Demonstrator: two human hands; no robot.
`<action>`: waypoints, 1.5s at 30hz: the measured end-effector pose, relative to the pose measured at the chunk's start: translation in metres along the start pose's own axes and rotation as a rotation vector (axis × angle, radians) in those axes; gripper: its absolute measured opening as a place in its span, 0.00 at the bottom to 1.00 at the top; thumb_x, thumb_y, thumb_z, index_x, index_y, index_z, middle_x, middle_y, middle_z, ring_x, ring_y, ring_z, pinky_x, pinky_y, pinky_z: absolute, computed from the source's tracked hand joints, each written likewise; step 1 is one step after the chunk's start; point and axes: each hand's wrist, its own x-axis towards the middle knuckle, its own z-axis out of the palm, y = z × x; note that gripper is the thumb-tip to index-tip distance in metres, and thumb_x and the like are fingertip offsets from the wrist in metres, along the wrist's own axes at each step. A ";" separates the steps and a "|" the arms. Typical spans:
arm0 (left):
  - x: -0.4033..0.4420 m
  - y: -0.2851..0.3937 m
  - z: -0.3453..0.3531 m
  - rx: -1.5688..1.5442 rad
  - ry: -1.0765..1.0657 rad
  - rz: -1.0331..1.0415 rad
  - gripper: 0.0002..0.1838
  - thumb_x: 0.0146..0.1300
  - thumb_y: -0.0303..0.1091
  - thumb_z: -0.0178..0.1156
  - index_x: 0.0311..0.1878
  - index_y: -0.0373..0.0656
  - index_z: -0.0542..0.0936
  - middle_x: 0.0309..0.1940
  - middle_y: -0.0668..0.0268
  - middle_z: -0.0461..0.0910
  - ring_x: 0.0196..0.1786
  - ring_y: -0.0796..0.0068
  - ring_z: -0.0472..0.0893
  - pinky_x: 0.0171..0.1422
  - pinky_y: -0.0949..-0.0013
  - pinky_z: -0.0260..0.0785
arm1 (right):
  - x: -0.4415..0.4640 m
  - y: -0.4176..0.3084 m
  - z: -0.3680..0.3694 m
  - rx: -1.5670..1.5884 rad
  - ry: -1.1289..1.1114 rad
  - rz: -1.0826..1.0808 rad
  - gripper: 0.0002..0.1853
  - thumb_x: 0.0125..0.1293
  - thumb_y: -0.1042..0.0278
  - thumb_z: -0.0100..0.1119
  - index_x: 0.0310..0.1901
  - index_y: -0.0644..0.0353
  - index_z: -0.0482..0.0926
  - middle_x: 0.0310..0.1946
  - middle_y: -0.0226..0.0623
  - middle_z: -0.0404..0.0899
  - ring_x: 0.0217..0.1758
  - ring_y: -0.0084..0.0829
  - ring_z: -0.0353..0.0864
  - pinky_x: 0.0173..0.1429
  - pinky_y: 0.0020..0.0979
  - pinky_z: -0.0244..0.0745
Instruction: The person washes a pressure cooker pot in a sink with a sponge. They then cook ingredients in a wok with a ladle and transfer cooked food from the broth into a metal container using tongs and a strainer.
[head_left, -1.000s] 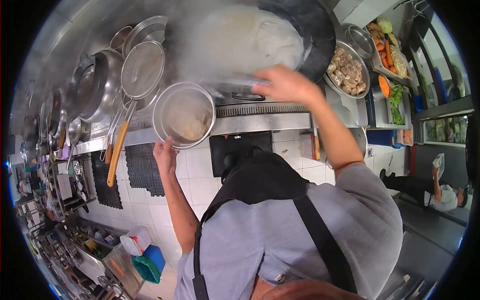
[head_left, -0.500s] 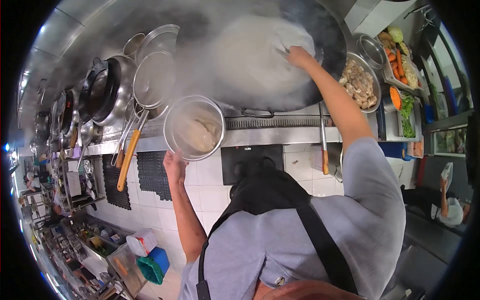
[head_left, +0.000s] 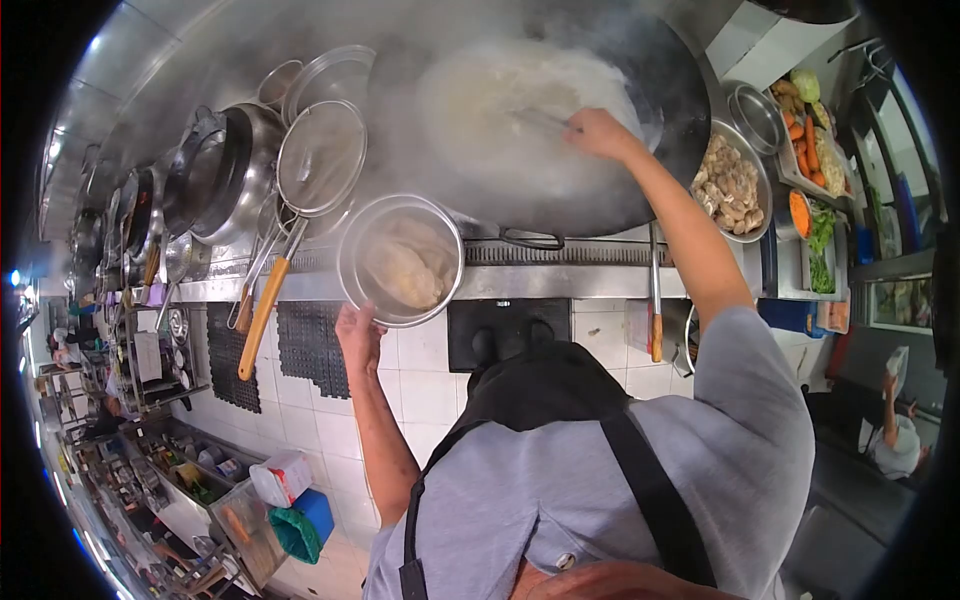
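Observation:
My left hand (head_left: 360,333) grips the near rim of a round metal bowl (head_left: 352,290), which holds pale pieces of food (head_left: 408,270). Over a large dark wok (head_left: 690,110) my right hand (head_left: 598,134) is closed round metal tongs (head_left: 545,120). Their tips reach into the cloudy, pale liquid (head_left: 470,110), and steam blurs them. Whether the tongs hold anything cannot be made out.
A wooden-handled strainer (head_left: 322,160) lies left of the bowl, near stacked pans (head_left: 240,180). At the right are a bowl of chopped pieces (head_left: 730,190) and a vegetable tray (head_left: 815,145). Another person (head_left: 895,440) is at the far right.
My right hand has moved from beside the wok's near edge to over the liquid, the tongs now dipping in. My left hand still holds the bowl. The view has shifted, and the other person appears lower.

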 end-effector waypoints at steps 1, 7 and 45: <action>0.000 -0.001 0.000 -0.028 0.002 0.003 0.03 0.70 0.27 0.62 0.43 0.42 0.78 0.33 0.68 0.82 0.27 0.80 0.78 0.28 0.74 0.68 | 0.006 -0.003 -0.006 -0.008 -0.020 0.126 0.18 0.66 0.59 0.59 0.38 0.72 0.82 0.30 0.54 0.84 0.37 0.51 0.85 0.45 0.46 0.78; 0.002 -0.002 0.000 -0.089 0.001 0.012 0.05 0.68 0.24 0.62 0.39 0.43 0.76 0.30 0.67 0.82 0.24 0.80 0.78 0.26 0.74 0.70 | 0.079 0.022 0.026 0.032 0.100 0.328 0.22 0.68 0.56 0.59 0.45 0.74 0.80 0.29 0.50 0.85 0.34 0.47 0.87 0.43 0.43 0.81; 0.005 -0.012 0.002 0.053 0.106 0.068 0.12 0.61 0.35 0.71 0.40 0.39 0.80 0.25 0.70 0.81 0.20 0.82 0.78 0.24 0.76 0.75 | -0.251 -0.045 -0.086 -0.009 0.005 0.343 0.25 0.71 0.54 0.60 0.56 0.70 0.81 0.51 0.58 0.83 0.59 0.53 0.80 0.65 0.44 0.71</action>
